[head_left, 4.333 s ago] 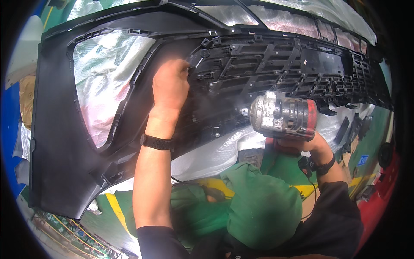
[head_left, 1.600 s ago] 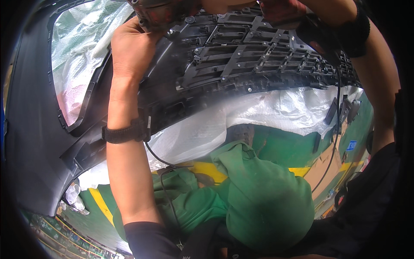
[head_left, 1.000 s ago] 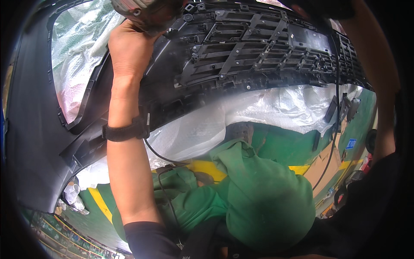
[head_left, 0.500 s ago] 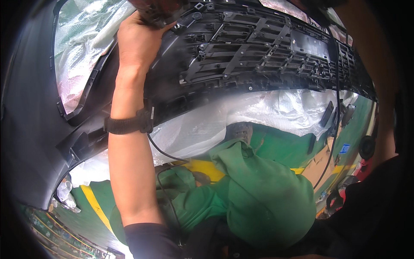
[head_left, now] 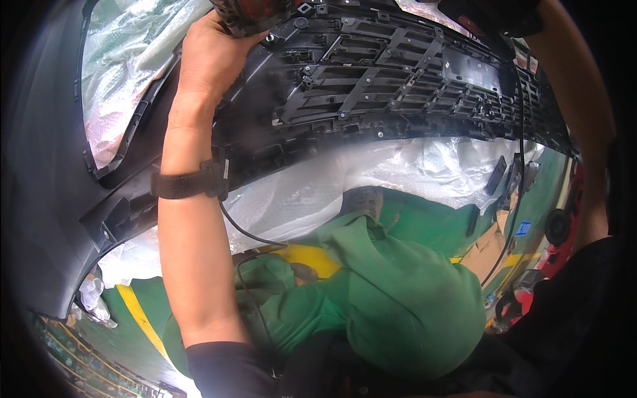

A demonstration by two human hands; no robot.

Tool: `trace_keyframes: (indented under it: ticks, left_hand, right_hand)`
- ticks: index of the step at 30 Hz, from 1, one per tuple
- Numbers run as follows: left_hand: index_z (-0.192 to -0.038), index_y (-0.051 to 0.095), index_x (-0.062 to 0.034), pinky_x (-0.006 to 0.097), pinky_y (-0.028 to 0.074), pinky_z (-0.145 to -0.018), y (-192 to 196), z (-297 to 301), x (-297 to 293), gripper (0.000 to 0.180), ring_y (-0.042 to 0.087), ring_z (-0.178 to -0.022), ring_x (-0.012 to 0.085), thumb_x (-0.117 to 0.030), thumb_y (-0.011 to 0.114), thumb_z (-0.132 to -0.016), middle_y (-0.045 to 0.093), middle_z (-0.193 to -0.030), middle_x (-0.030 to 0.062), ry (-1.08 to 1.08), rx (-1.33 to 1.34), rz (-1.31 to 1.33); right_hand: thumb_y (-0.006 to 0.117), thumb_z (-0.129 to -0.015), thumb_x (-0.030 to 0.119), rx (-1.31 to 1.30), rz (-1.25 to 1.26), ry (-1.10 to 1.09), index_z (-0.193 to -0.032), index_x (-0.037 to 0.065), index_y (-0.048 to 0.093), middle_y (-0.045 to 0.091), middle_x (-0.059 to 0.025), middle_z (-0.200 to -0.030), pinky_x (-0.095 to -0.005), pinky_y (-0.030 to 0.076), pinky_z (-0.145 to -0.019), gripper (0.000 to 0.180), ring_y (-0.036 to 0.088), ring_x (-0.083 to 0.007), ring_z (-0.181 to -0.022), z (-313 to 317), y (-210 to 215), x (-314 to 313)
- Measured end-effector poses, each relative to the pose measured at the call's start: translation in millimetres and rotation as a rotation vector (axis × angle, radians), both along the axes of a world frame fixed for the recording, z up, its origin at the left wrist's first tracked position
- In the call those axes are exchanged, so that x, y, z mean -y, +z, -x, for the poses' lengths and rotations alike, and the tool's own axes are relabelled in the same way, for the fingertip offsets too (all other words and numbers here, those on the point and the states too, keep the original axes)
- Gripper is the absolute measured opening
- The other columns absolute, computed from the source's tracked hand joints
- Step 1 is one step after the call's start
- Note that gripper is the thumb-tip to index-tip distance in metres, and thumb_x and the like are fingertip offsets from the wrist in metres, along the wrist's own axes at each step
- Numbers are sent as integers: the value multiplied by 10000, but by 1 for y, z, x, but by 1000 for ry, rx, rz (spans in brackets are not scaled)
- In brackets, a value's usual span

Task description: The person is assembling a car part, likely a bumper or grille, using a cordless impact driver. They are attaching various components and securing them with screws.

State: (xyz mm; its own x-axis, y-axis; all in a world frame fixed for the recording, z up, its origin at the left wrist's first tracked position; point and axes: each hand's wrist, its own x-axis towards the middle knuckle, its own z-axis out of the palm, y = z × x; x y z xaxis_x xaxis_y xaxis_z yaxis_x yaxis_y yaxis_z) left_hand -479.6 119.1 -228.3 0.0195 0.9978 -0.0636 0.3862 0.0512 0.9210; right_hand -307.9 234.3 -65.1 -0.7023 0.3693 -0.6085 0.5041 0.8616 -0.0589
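A large black car bumper point(head_left: 265, 142) spans the view with its inner side toward me, its slatted grille point(head_left: 371, 73) in the middle. At the upper left, my left hand point(head_left: 213, 56) is closed round a dark, reddish, rounded thing point(head_left: 249, 14). The top edge cuts that thing off, so its kind does not show. My left thumb is close to a small bolt on the bumper. My right forearm point(head_left: 580, 93) rises along the right side to a black wrist strap point(head_left: 507, 16) near the grille's far edge. My right hand's fingers are hidden there.
Clear bubble wrap point(head_left: 411, 169) lies beneath the bumper and shows through its left opening. Cables hang from both wrist straps. My green-clad knee point(head_left: 411, 305) is bent below. Cardboard point(head_left: 488, 249) and red equipment point(head_left: 570, 225) are at right, over a green floor with yellow lines point(head_left: 142, 318).
The left forearm has shifted slightly left, its hand still closed round the reddish thing. At the upper right, the right wrist strap has come further into view. The bumper appears slightly further left.
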Motion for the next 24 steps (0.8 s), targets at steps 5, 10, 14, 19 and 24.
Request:
trace_keyframes:
  ticks: [5, 10, 14, 19, 24]
  left_hand:
    - [-1163, 733, -7, 304, 511, -915, -6, 6, -2, 332, 679, -974, 147, -34, 813, -843, 777, -1075, 61, 13, 24, 32]
    - [-1206, 713, -10, 298, 511, -927, 0, 7, -2, 380, 678, -990, 142, 11, 797, -836, 773, -1084, 58, -32, -80, 16]
    - [-1189, 718, -3, 294, 509, -921, -1, 11, 1, 360, 675, -977, 140, 2, 793, -837, 772, -1083, 52, 17, 19, 59]
    - [-1160, 741, -31, 331, 520, -928, -6, -5, -4, 390, 717, -977, 168, -162, 844, -808, 792, -1056, 101, 1, -13, 148]
    - [-1243, 705, -42, 339, 514, -964, -16, -8, -4, 495, 685, -1091, 217, -160, 867, -791, 751, -1180, 118, -4, -15, 92]
  right_hand:
    - [686, -776, 115, 36, -46, 402, -938, -24, 737, 726, -200, -893, -445, 544, -764, 220, 692, -355, -855, -2, -16, -15]
    - [680, -782, 102, 34, -44, 603, -882, -39, 720, 717, -181, -854, -414, 546, -711, 178, 668, -322, -760, 3, -27, -23]
    - [655, -800, 107, -38, 22, -79, -882, -41, 704, 694, -151, -795, -395, 544, -656, 177, 642, -284, -711, 5, -1, 16]
    - [644, -801, 115, -85, 38, -343, -874, -29, 696, 686, -148, -787, -399, 543, -623, 170, 646, -285, -697, -9, 4, 34]
    - [633, -803, 123, -109, 54, -392, -865, -17, 687, 678, -144, -778, -403, 541, -590, 163, 649, -286, -683, -24, 2, 28]
